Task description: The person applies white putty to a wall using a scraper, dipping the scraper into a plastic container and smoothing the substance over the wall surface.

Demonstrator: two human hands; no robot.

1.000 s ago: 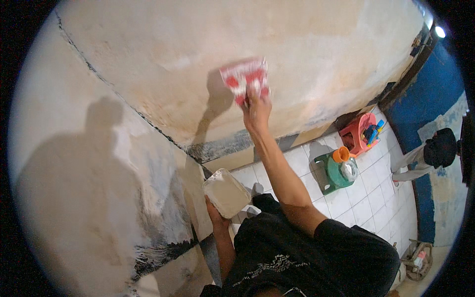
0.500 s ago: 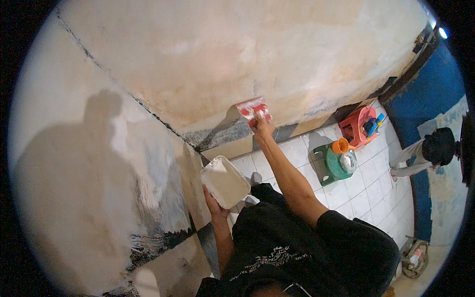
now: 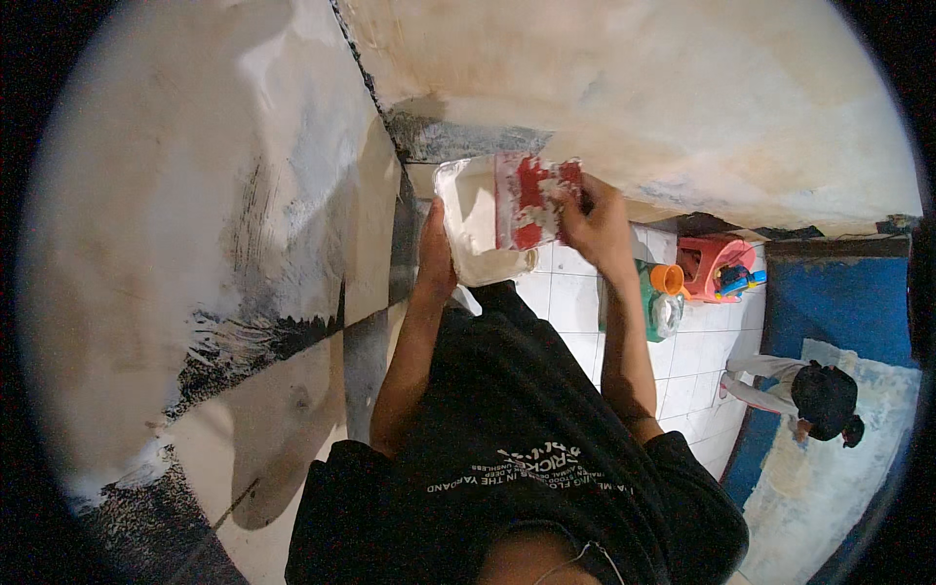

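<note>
Right hand (image 3: pixel 595 222) grasps a smeared red scraper (image 3: pixel 531 200), upper centre | left hand (image 3: pixel 438 252) grips white tub (image 3: pixel 468 166) of pale paste (image 3: pixel 473 195) behind it, contact unclear | apparently loading or wiping scraper | next move likely calls for steady tub

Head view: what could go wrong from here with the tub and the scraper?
Pale paste clumped on the red scraper, held in the right hand, could drop onto the tiled floor. The tub appears supported only by the left hand, so a hard push might tip it.
</note>
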